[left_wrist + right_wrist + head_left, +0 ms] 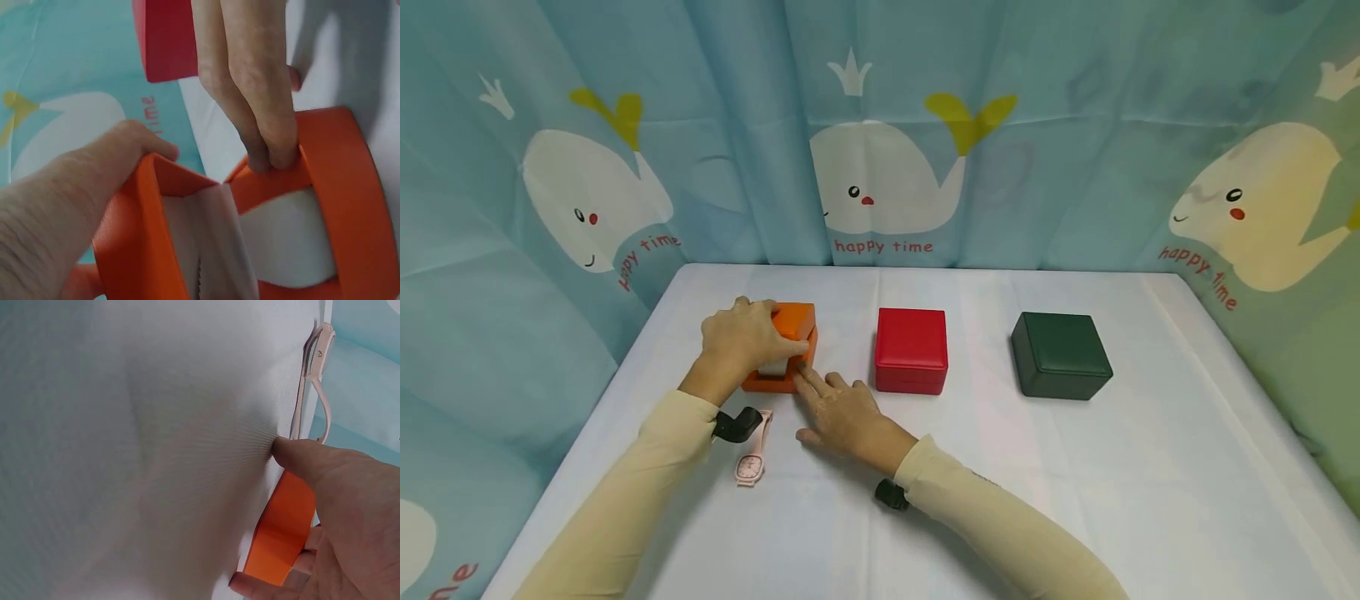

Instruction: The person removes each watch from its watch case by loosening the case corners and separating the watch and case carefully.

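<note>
An orange watch box point(769, 383) stands at the left of the table with its lid raised and a white cushion point(290, 240) inside. My left hand point(741, 337) grips the lid point(128, 234), thumb on one side and fingers on the other. With fingers extended, my right hand point(842, 417) touches the base at its right front corner; two fingertips point(281, 153) rest at the base's rim. Its thumb point(294, 453) presses on the white cloth. A pink wristwatch point(751, 467) lies on the table in front of the box, near my left wrist.
A closed red box point(912, 346) stands right of the orange one, and a closed dark green box point(1063, 354) farther right. White cloth covers the table point(1000, 500). A blue curtain point(737, 167) with whales hangs behind and along the sides.
</note>
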Tool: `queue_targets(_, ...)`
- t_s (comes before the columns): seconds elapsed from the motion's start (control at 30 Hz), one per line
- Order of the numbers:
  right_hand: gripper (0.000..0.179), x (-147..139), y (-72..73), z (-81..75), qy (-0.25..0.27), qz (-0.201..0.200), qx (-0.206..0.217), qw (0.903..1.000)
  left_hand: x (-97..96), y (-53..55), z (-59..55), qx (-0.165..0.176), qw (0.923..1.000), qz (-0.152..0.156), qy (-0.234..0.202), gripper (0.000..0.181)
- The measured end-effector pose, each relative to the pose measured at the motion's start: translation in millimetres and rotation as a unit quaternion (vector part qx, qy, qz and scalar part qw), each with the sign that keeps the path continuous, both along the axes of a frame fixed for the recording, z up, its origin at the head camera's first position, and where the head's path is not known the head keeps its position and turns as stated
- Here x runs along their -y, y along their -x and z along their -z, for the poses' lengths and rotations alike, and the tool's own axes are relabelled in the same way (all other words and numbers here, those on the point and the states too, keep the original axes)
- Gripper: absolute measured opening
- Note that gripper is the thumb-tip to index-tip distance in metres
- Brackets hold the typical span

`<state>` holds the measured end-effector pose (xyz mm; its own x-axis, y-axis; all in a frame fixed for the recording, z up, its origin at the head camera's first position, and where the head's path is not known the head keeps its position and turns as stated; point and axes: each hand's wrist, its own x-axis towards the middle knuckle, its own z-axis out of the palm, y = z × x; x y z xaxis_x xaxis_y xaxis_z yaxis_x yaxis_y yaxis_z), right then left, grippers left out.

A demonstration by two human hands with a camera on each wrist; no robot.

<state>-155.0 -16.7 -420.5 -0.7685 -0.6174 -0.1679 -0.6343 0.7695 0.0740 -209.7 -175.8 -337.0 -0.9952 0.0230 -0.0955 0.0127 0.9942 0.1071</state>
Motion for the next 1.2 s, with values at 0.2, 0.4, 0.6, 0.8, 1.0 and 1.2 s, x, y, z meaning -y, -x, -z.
queue_targets(0.2,0.084,1,-0.1,-0.2,-0.006,-0.001,-0.006,1.0,-0.7,-3.9,2.5,-0.008,0.9999,-0.005,0.006,0.087)
queue_targets(0.4,0.083,0,0.8,2.5,0.007,-0.007,-0.01,0.9999,-2.0,-8.3,8.1,-0.014,0.9997,-0.016,0.009,0.089)
queue_targets(0.6,0.083,-2,-0.4,-0.5,0.002,-0.009,-0.007,0.9999,-1.9,-14.8,19.3,-0.039,0.9992,-0.008,0.009,0.094)
queue_targets(0.8,0.078,-4,-1.4,1.0,-0.003,-0.012,-0.017,0.9998,-2.0,-19.2,29.3,-0.051,0.9987,-0.008,0.005,0.097)
queue_targets(1.0,0.072,-5,-1.9,3.3,0.004,-0.015,-0.027,0.9995,-2.9,-21.6,35.3,-0.059,0.9982,-0.012,0.001,0.098)
queue_targets(1.2,0.073,-6,-2.7,3.4,0.009,-0.014,-0.017,0.9997,-2.2,-24.5,41.3,-0.084,0.9964,-0.009,0.004,0.099)
